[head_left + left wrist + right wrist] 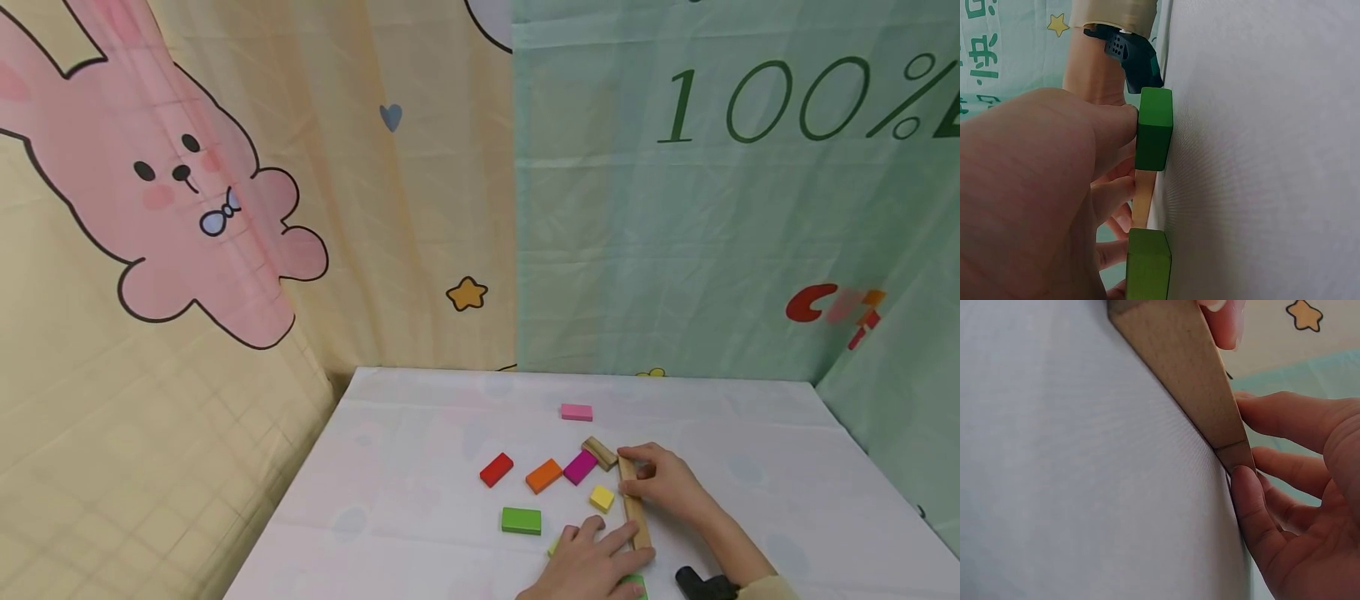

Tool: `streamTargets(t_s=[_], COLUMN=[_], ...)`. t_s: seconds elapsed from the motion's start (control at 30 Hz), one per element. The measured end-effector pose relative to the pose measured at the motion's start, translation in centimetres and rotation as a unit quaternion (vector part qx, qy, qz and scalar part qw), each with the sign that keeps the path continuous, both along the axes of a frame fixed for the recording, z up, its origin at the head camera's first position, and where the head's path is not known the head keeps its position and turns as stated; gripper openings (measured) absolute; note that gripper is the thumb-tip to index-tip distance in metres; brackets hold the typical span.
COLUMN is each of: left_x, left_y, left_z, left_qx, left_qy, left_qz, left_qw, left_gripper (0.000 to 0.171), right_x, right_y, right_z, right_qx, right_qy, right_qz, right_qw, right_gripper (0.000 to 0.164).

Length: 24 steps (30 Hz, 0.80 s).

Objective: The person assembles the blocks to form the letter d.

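Note:
A long row of plain wooden blocks (638, 521) lies on the table, with a seam across the wood in the right wrist view. My right hand (667, 479) pinches the wooden block (1232, 456) at the row's far end between thumb (1249, 494) and fingers. Spread over the table, my left hand (588, 562) has fingertips touching the row's near part. The left thumb rests against a dark green block (1155, 128). A lighter green block (1149, 262) sits partly hidden beside the left fingers. Just left of the row is a yellow block (602, 498).
A tan block (600, 452), magenta block (580, 467), orange block (543, 476) and red block (497, 470) lie left of the row. A green block (521, 521) is nearer, a pink block (577, 412) farther back. Curtains (420, 250) stand behind the white table (360, 467).

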State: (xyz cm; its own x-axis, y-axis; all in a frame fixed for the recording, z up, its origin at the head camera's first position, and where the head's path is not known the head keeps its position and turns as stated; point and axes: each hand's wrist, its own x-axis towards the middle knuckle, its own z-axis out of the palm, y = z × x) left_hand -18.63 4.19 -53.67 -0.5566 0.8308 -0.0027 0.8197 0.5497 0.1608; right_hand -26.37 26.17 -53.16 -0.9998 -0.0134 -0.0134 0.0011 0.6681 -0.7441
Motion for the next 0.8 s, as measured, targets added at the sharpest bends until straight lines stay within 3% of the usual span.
streamTargets(t_s=[0.4,0.8], left_x=[-0.1,0.0], left_y=[-0.1,0.2], left_z=[-0.2,0.2], left_qx=[-0.011,-0.021], left_qy=[-0.009,-0.023], left_qz=[0.003,0.013], left_qw=[0.9999,0.9994], left_gripper=[0.050,0.051], right_x=[0.5,0.2], right_y=[-0.5,0.6], right_z=[0.7,2.1], right_qx=[-0.005,0.036], right_qy=[-0.006,-0.015], right_qz=[0.012,0.041], right_qw=[1.000,0.998], right_gripper=[0.058,0.067])
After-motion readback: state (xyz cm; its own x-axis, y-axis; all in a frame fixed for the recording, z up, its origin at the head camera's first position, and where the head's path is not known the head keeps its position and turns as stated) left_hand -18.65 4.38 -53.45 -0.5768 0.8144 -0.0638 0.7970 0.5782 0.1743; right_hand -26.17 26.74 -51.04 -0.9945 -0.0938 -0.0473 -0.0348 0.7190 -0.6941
